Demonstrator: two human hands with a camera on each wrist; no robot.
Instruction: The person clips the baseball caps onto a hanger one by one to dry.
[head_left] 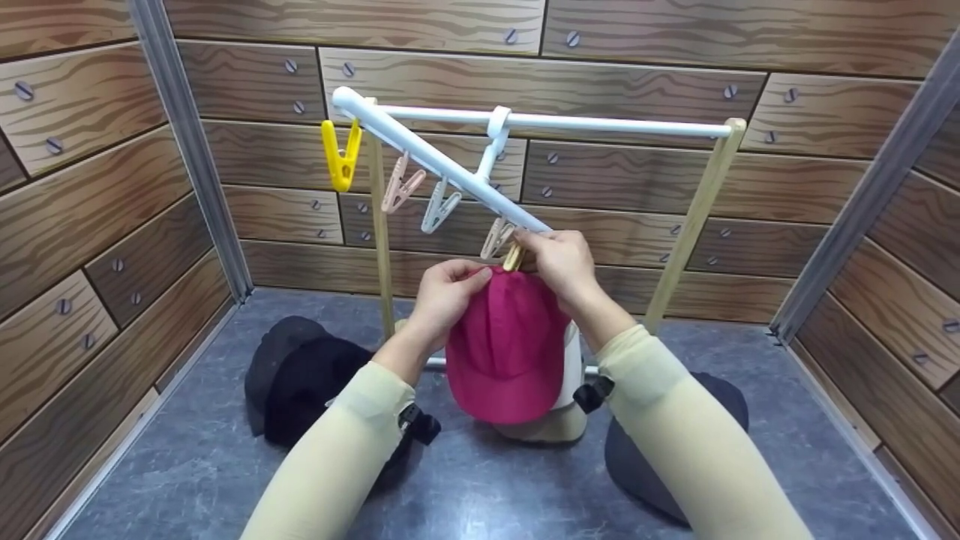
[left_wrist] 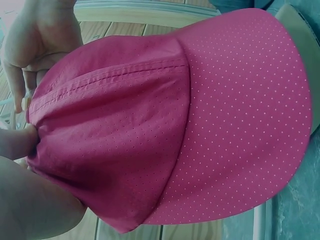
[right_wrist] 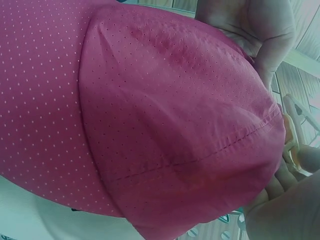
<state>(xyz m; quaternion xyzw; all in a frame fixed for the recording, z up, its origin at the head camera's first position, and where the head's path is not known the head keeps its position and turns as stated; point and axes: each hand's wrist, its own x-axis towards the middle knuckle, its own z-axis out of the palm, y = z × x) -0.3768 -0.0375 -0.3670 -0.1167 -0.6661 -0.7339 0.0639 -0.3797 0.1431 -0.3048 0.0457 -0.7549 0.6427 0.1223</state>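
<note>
As fingers pinch one cap, five clothespins

Slanted bar obstructs above cap; room inside right post

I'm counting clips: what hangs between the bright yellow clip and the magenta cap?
The head view shows a pink clip, a pale blue clip, another pale clip, then a pale yellow clip at the top of the cap.
</note>
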